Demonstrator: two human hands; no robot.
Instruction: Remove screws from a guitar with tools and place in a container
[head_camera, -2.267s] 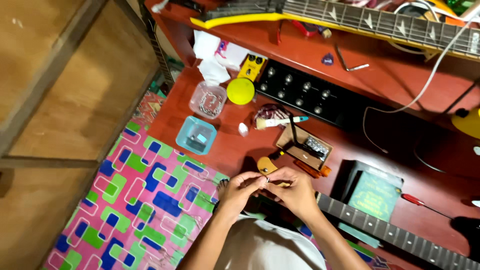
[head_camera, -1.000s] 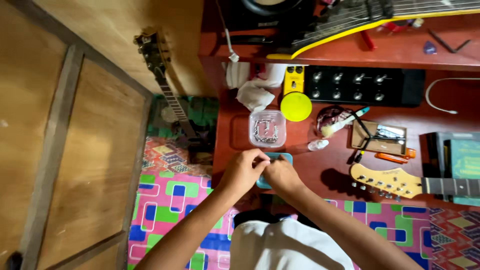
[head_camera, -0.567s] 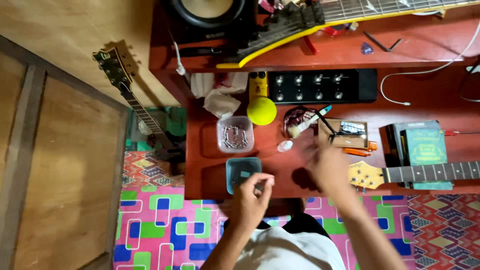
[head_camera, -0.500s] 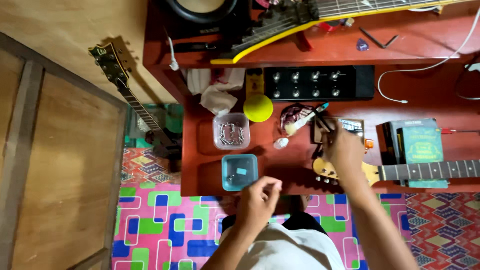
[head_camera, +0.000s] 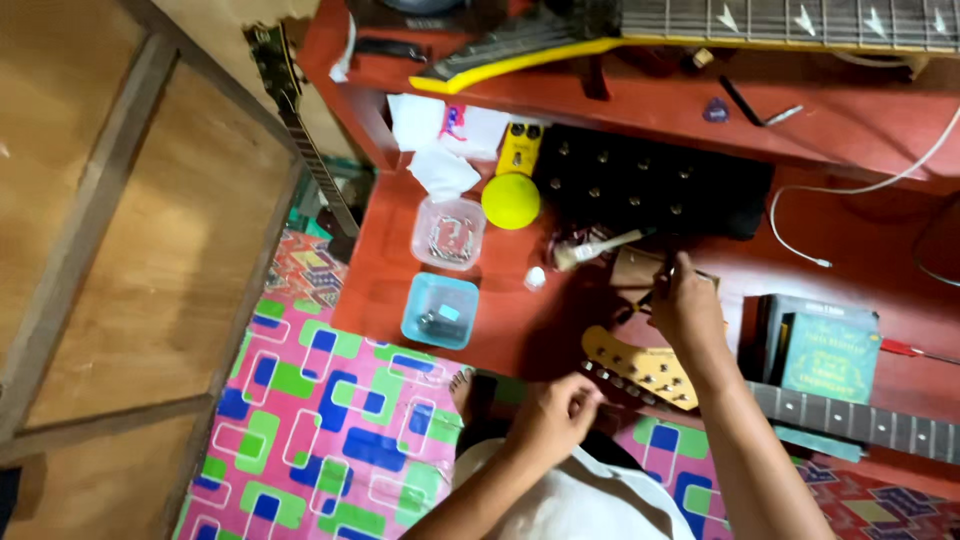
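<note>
Nearest me, my left hand (head_camera: 552, 418) hovers at the table's near edge, fingers pinched together on something too small to make out, just beside the pale guitar headstock (head_camera: 640, 368) lying there. Farther in, my right hand (head_camera: 686, 305) closes its fingers on a thin dark tool (head_camera: 655, 287) by the small wooden box (head_camera: 640, 268). I judge I'm fetching that tool; next it must come back to the headstock, steadily aimed.
</note>
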